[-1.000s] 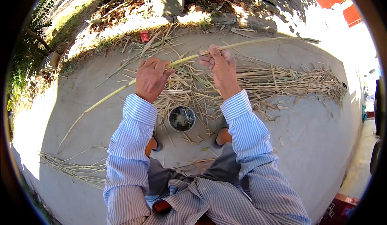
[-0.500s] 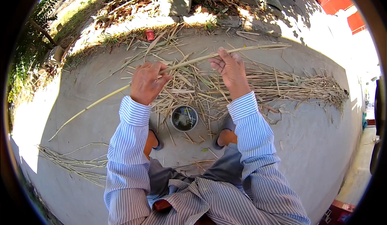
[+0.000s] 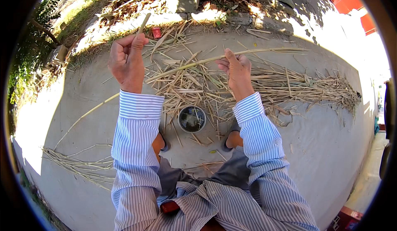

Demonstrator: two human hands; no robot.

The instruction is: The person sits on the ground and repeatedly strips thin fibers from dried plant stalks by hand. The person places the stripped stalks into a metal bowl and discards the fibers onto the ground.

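My right hand (image 3: 237, 67) pinches a long, thin, yellowish-green reed stalk (image 3: 186, 66) between thumb and fingers. It slants across in front of me, its right end thinning out beyond that hand. Toward the lower left the stalk passes behind my left wrist and comes out on the other side, bending down toward the ground. Raised at the left, my left hand (image 3: 128, 61) is closed on a short, flat, pale tan strip (image 3: 144, 23) that sticks up from the fingers. The strip's lower part is hidden in the hand.
Between my feet stands a round bowl (image 3: 192, 119) of dark liquid. Broken straw pieces (image 3: 186, 88) litter the concrete, and a pile of dry stalks (image 3: 306, 86) lies at right. Thin stripped stalks (image 3: 78, 167) lie at left. A red packet (image 3: 156, 32) sits near the stone edging.
My left hand has come off the long stalk and moved up and left, now with a short strip in it. The right hand stays on the stalk, nearly in place.
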